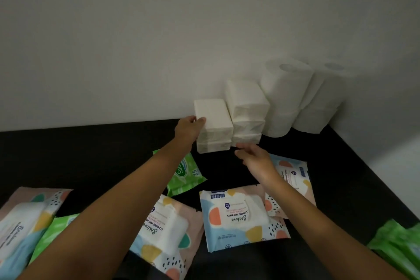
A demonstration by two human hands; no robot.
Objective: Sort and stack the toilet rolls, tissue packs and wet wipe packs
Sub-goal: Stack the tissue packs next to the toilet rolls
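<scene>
Two stacks of white tissue packs stand against the wall: a lower left stack (214, 127) and a taller right stack (246, 109). My left hand (189, 128) grips the left side of the top pack of the left stack. My right hand (255, 158) hovers just in front of the right stack's base, fingers relaxed, holding nothing. White toilet rolls (284, 98) stand stacked to the right of the tissue, more rolls (322, 102) behind them in the corner. Patterned wet wipe packs (241, 213) and a green wipe pack (185, 174) lie flat on the dark table.
The dark table (91, 154) meets a white wall at the back and right. More patterned wipe packs lie at the front left (25, 223) and centre (166, 234). Green packs sit at the right edge (397, 245) and under my left arm (52, 232).
</scene>
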